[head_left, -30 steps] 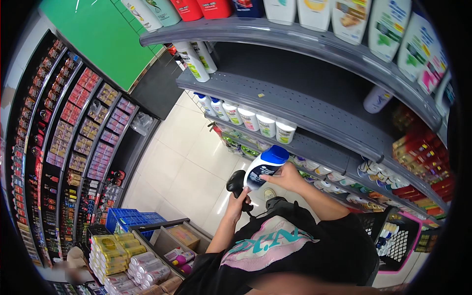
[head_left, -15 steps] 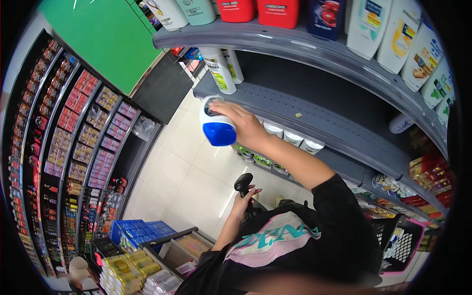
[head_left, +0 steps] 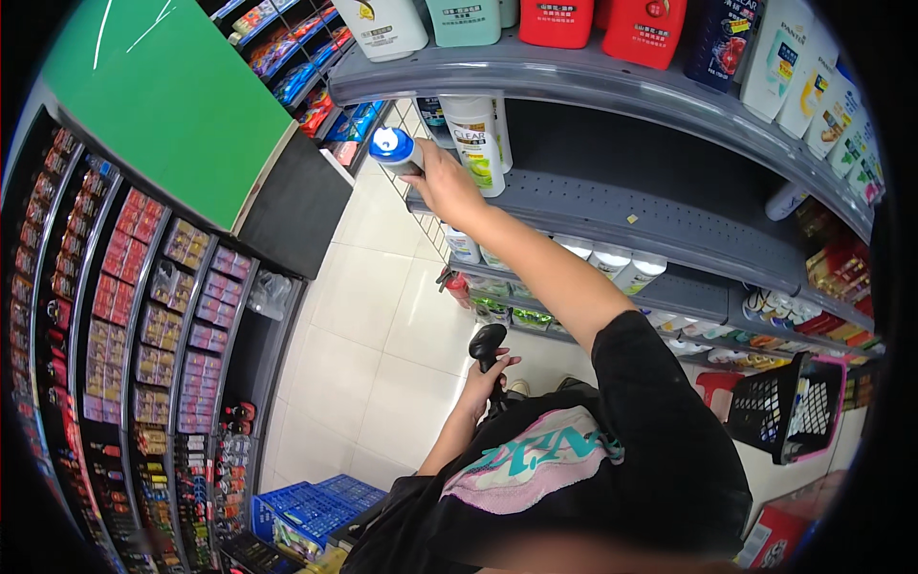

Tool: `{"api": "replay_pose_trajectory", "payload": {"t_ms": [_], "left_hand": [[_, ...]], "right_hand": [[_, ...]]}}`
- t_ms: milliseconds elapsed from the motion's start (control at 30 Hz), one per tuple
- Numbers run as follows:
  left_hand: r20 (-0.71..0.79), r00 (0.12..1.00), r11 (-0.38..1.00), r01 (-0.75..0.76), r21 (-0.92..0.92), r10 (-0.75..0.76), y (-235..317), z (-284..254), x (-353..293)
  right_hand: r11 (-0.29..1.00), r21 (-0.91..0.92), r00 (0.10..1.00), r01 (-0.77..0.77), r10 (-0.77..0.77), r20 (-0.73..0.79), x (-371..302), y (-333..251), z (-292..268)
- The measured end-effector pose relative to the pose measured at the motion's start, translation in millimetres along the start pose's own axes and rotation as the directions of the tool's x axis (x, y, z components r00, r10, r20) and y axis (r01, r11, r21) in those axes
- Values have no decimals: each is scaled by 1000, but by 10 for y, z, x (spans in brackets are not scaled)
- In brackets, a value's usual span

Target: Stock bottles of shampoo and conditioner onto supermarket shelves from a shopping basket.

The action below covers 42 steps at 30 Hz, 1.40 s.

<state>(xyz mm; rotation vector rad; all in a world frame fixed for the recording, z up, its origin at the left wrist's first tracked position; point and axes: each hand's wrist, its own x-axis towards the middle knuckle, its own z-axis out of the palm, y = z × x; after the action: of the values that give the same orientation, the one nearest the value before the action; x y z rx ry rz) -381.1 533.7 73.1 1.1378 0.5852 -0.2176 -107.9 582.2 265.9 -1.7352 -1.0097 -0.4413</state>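
Note:
My right hand [head_left: 447,187] reaches out in front of a dark grey shelf [head_left: 574,196], its fingers wrapped round a bottle with a blue cap [head_left: 392,146]. The bottle is tilted, cap toward me, and the hand covers much of its body. Just right of this hand, a white and green shampoo bottle [head_left: 476,153] stands on the shelf, with another partly hidden behind it. Lower down, close to my body, my left hand [head_left: 480,381] is closed round the handle of a black handheld device with a rounded head [head_left: 487,342], resembling a scanner.
Shampoo bottles, among them a red one [head_left: 643,33], line the upper shelf. Small packs fill a rack [head_left: 153,316] at left, beside a green panel [head_left: 163,105]. A fire extinguisher [head_left: 455,285] stands below the shelf end. Blue crates [head_left: 316,512] and a black basket [head_left: 765,411] are lower down.
My right hand has moved up beside the shampoo bottles and turned the held bottle, so its cap now faces me. The view has shifted, bringing the fire extinguisher into sight. My left hand keeps its grip.

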Motion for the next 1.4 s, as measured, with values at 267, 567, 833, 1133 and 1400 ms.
{"api": "replay_pose_trajectory", "payload": {"t_ms": [267,567,833,1133,1400], "left_hand": [[78,997,1000,3,7,-4,70,-228,104],[131,991,1000,5,30,-9,114,-296,200],[148,989,999,18,42,-24,131,-314,227],[124,992,999,21,26,-24,104,-313,158],[108,994,999,15,31,-18,119,-334,116]], "right_hand": [[992,-56,991,-113,117,60,239,132,166],[988,-2,988,-151,151,-14,194,164,204],[970,-83,973,-228,230,13,68,240,317],[905,-167,917,-390,367,-155,203,433,446],[909,-136,887,-394,338,-314,234,505,611]]}}
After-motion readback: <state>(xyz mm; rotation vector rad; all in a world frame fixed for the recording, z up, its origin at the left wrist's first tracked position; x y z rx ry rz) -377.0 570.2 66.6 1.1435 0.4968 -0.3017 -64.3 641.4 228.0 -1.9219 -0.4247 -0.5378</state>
